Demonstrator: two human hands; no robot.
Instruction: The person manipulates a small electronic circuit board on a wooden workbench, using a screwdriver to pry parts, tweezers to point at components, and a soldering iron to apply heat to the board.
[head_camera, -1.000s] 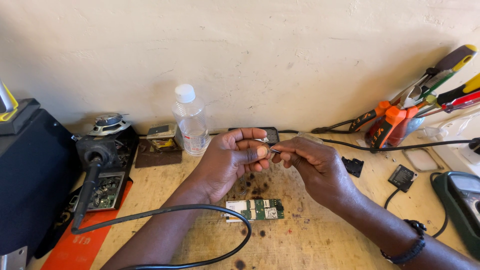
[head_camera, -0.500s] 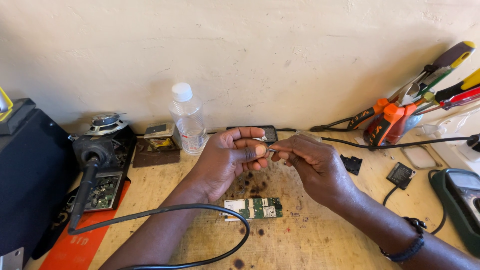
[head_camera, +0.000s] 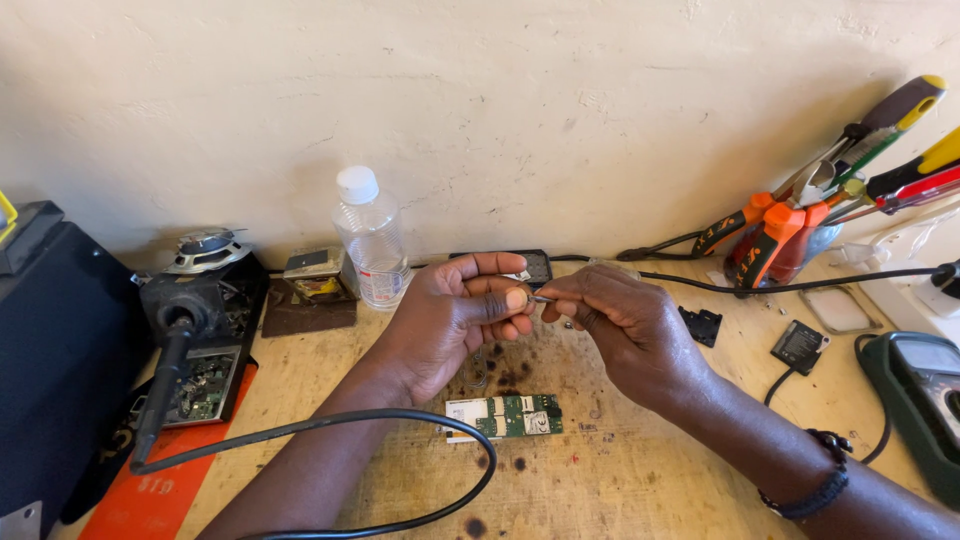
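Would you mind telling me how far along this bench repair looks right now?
Done: the green circuit board lies bare on the wooden bench. In hand: the left hand and right hand pinch a small metal piece between them. Left: the soldering iron rests unused in its stand.

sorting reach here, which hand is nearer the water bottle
Left. The left hand sits just right of the water bottle; the right hand is farther right, beyond the left.

Green circuit board (head_camera: 505, 416) with white end; clear bottle (head_camera: 372, 242), white cap; orange-handled pliers (head_camera: 765, 235); black cable (head_camera: 330, 425).
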